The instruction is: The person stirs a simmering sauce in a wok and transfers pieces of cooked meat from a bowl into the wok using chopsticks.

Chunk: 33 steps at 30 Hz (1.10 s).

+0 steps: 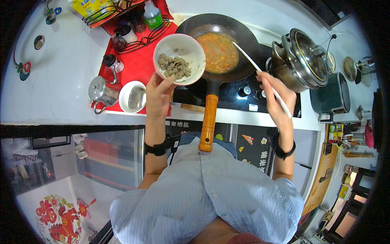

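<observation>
My left hand grips the rim and side of a white bowl, tilted so that its inside shows. Crumbled cooked minced meat lies in the bowl, which overlaps the left edge of a dark wok. Orange-red soupy food with bits in it covers the wok's bottom. My right hand holds white chopsticks, their tips over the right part of the food. The wok's wooden handle points towards my body.
The wok sits on a black glass cooktop. Right of it stand a lidded steel pot and a dark green appliance. On the left are a white bowl, a steel oil pot and a wire rack with bottles and jars.
</observation>
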Tool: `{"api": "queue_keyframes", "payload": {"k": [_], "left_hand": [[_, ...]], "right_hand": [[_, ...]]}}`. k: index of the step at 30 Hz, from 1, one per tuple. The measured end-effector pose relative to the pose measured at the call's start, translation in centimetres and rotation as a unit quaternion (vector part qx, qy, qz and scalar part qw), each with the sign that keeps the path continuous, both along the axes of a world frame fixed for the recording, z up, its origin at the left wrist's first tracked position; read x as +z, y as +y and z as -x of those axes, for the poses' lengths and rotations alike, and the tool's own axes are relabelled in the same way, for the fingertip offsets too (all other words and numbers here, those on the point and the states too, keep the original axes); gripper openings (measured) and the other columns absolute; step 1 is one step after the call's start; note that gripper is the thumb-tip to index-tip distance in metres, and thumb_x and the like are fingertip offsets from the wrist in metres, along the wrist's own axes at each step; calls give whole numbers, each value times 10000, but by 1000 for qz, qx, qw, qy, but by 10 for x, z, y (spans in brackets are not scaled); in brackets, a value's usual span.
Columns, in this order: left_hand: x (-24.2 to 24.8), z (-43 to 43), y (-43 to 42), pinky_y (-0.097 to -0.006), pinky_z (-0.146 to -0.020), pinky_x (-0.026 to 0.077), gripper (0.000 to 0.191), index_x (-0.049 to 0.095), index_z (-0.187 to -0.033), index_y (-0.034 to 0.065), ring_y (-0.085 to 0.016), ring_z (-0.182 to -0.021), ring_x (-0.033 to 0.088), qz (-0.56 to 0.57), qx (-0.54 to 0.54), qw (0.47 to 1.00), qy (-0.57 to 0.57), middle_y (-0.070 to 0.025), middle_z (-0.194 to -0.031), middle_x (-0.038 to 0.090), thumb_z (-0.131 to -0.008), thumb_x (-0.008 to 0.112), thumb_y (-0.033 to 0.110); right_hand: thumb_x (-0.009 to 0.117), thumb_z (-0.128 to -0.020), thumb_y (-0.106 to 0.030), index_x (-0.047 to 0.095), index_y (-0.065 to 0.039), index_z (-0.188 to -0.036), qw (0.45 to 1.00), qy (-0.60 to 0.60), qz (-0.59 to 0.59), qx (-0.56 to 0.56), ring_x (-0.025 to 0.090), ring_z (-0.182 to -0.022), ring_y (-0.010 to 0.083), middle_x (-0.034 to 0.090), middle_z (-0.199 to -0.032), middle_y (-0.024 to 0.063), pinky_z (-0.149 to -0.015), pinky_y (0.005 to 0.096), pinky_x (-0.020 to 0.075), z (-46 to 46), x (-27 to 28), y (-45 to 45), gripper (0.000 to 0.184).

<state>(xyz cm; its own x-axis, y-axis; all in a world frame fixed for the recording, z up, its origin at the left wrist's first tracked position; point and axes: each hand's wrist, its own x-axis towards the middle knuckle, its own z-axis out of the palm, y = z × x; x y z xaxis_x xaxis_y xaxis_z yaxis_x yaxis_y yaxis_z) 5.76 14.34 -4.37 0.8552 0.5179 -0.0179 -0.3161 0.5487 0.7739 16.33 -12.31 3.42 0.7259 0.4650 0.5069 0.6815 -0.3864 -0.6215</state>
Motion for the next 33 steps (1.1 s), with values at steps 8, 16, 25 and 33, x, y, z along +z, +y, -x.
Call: {"api": "queue_keyframes", "payload": {"k": [8,16,25,33], "left_hand": [[-1,-9,-8,-311,-921,428,431,471,-1176,-52,-179,-1025,548,-21,-17,1000,2,-116,-1111,558,-769,609,-11],[2,-7,-13,-291,-945,395,480,449,-1201,-55,-171,-1057,518,-64,2,998,-16,-110,-1134,538,-751,614,-40],[2,-9,-15,-289,-943,394,507,438,-1215,-70,-169,-1049,520,-62,4,998,-25,-111,-1134,539,-746,628,-45],[5,-17,-15,-278,-908,409,453,477,-1171,-57,-151,-1000,538,-88,23,996,0,-94,-1086,566,-746,632,-47]], "right_hand": [[601,-745,50,627,62,-923,983,-16,21,184,645,-701,294,649,-852,189,-604,332,514,48,17,26,181],[581,-714,82,587,58,-939,974,-22,30,224,608,-688,318,627,-879,205,-600,352,498,49,3,37,226],[578,-605,71,551,64,-905,946,-34,158,281,538,-771,307,554,-941,194,-625,369,483,49,13,33,301],[627,-574,-5,531,70,-917,906,-160,280,273,541,-922,296,534,-1063,215,-707,325,520,38,23,27,364]]}}
